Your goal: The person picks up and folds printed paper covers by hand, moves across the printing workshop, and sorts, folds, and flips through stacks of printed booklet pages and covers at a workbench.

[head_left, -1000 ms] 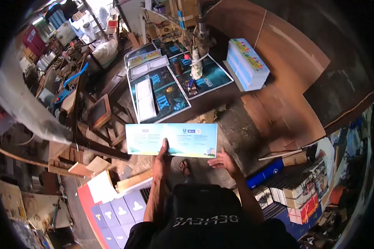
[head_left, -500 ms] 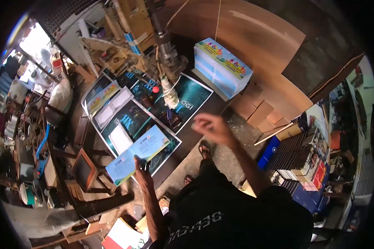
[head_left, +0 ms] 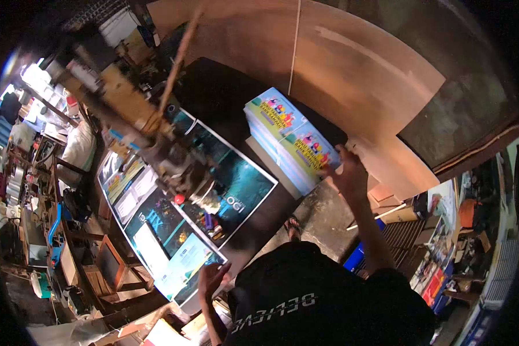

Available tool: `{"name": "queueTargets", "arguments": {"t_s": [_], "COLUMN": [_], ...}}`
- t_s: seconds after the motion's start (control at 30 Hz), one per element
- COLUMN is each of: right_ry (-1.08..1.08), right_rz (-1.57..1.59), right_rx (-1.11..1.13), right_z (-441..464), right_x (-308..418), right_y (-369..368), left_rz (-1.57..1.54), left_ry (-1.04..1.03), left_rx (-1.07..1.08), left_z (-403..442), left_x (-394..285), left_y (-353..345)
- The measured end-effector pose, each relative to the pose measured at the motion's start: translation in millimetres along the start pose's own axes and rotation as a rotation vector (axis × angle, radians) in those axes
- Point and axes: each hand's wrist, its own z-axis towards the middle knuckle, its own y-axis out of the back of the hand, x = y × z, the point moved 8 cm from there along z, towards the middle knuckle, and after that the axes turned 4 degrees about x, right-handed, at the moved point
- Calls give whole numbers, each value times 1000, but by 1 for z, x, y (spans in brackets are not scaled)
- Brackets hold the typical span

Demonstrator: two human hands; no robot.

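Observation:
My left hand (head_left: 212, 279) is beside a light-blue printed sheet (head_left: 185, 263) at the table's near edge. Its fingers are stretched out and hold nothing. The sheet lies on dark teal posters (head_left: 245, 183) with white borders. My right hand (head_left: 350, 176) reaches the near right end of a tall stack of printed booklets (head_left: 294, 134) with colourful covers. Its thumb and fingers are spread around the top corner of the stack; whether they press on a booklet cannot be made out.
A machine column with a blurred metal head (head_left: 176, 164) and a red knob (head_left: 179, 199) stands over the posters. White slips (head_left: 150, 245) lie left of it. A brown board (head_left: 363, 75) rises behind the stack. A wooden stool (head_left: 111, 262) is at the left; books fill the right.
The light-blue sheet has left my left hand and lies on the posters. My right hand has moved right to the booklet stack. The camera view has shifted.

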Motion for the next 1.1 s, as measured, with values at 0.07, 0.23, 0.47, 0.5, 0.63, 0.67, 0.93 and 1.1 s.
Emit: {"name": "queueTargets", "arguments": {"t_s": [0.07,0.23,0.47,0.5,0.63,0.67,0.93,1.1], "right_ry": [40,129,389,394,799,754,1078,1009], "right_rz": [-16,239,581,578,203,308,214,399], "right_rx": [-25,76,386,395,200,303,780,79], "right_z": [2,21,45,48,56,60,62,129], "right_x": [10,9,23,21,44,37,81,61], "right_y": [9,36,45,39,37,25,93,230], "left_rz": [-273,-452,-1084,-1203,-1184,-1099,-259,-396], "left_ry": [-453,-597,-563,-519,-479,-489,-717,-518], "left_rx": [-123,-53,280,298,206,163,-489,-544], "left_z": [32,71,148,150,130,129,119,110], "left_x": [-103,-293,-318,-313,-336,-337,-336,-344], "left_y": [-9,-56,-116,-124,-122,-123,-98,-83]}}
